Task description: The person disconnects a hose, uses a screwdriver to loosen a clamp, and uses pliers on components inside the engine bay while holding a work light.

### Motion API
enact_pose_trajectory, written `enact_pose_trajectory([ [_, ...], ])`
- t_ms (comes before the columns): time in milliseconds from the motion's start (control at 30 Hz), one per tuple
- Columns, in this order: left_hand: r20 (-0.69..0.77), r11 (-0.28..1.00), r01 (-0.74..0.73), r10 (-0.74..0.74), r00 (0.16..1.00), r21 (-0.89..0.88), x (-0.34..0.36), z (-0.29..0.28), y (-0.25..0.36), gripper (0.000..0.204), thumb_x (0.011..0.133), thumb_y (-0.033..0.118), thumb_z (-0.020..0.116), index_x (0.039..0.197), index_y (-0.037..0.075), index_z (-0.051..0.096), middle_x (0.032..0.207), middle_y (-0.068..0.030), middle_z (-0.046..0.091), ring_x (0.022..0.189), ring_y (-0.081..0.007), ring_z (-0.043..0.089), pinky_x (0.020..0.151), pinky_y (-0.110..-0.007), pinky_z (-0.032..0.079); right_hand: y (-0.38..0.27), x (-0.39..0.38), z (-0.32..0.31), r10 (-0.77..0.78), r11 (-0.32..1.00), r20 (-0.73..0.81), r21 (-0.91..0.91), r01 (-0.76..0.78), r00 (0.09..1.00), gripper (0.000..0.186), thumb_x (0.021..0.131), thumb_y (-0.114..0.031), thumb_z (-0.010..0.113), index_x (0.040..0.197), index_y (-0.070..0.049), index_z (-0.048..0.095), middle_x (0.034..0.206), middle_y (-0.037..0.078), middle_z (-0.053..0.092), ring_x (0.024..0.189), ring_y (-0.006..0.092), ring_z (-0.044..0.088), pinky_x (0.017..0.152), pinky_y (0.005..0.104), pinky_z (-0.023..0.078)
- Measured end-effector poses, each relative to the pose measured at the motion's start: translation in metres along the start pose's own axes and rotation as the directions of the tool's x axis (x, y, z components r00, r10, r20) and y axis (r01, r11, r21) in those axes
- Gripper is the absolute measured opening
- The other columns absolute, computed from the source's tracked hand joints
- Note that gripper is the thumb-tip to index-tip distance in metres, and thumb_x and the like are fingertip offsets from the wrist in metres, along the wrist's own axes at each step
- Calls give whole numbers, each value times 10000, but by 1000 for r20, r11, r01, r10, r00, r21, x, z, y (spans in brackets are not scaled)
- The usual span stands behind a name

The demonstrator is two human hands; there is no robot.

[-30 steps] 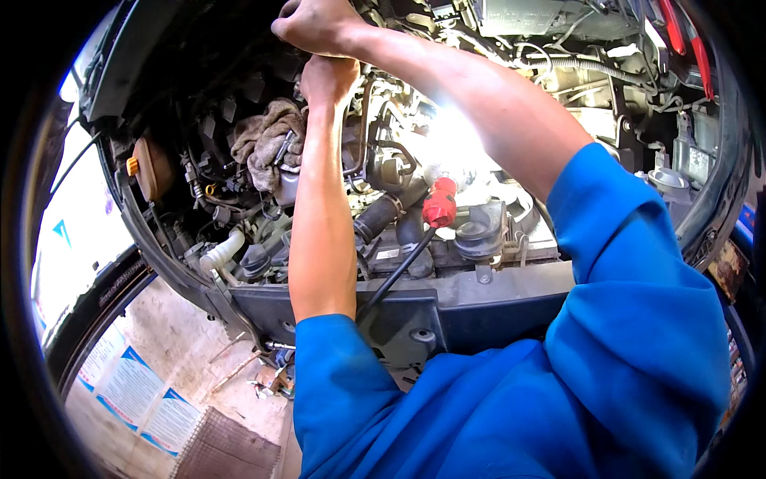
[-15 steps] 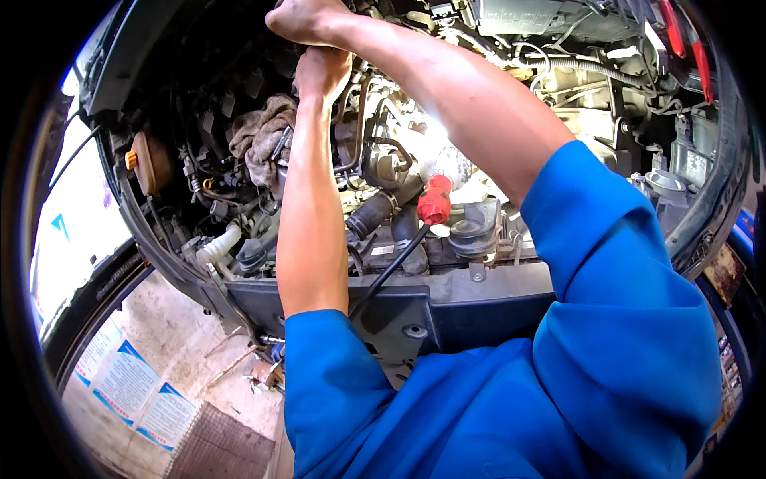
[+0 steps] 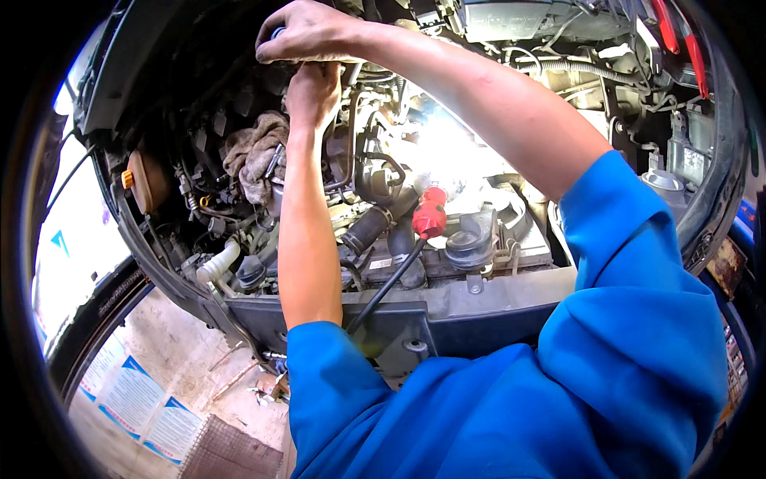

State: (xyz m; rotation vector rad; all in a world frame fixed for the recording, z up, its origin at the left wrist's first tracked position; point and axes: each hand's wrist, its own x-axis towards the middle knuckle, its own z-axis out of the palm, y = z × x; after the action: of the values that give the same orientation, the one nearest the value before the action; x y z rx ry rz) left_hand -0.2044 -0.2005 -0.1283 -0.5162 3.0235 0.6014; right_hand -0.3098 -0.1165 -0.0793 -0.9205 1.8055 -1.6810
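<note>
- The engine bay (image 3: 519, 281) of a vehicle fills most of the view, crowded with hoses, pipes and wiring.
- A blue garment (image 3: 511, 407) covers the person's body and upper arms, leaving both forearms bare.
- The pale floor (image 3: 179, 331) shows at lower left, with a brown woven mat (image 3: 231, 449) and white sheets with blue corners (image 3: 132, 389) next to each other.
- A crumpled grey-brown cloth (image 3: 257, 157) sits among the engine parts, just left of the left wrist.
- The right hand (image 3: 309, 33) is at the top, its arm crossing toward the left; its fingers are curled closed around a small piece.
- The left hand (image 3: 313, 96) is directly below the right one, partly covered by it; its fingertips are hidden, so I cannot tell how wide they are or what they hold.
- A brown reservoir (image 3: 152, 184) with an orange cap (image 3: 128, 180) stands at the bay's left side.
- A work lamp (image 3: 430, 214) with a red housing glares between the forearms, its black cable (image 3: 388, 286) running down over the front edge.
- Two red handles (image 3: 667, 28) show at upper right.
- A black hose (image 3: 368, 229) lies left of the lamp.
- The blue-grey piece (image 3: 278, 33) shows only one end, inside the right hand's grip; its kind is unclear.
</note>
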Motion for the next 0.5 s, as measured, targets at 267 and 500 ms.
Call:
enact_pose_trajectory([
  [267, -118, 992, -106, 113, 987, 60, 5, 9, -4, 502, 974, 433, 428, 896, -14, 643, 813, -291, 646, 791, -472, 626, 704, -560, 486, 8, 17, 6, -226, 936, -80, -294, 194, 971, 324, 742, -280, 601, 934, -59, 739, 929, 190, 705, 897, 344, 681, 849, 389, 544],
  [500, -134, 957, -203, 234, 963, 206, 4, 17, -28, 441, 975, 410, 453, 933, -1, 607, 784, -287, 644, 772, -459, 632, 691, -555, 499, -3, 1, 5, -343, 934, -193, 31, 355, 920, 225, 725, -167, 571, 795, -1, 706, 748, 238, 654, 731, 358, 686, 691, 396, 533],
])
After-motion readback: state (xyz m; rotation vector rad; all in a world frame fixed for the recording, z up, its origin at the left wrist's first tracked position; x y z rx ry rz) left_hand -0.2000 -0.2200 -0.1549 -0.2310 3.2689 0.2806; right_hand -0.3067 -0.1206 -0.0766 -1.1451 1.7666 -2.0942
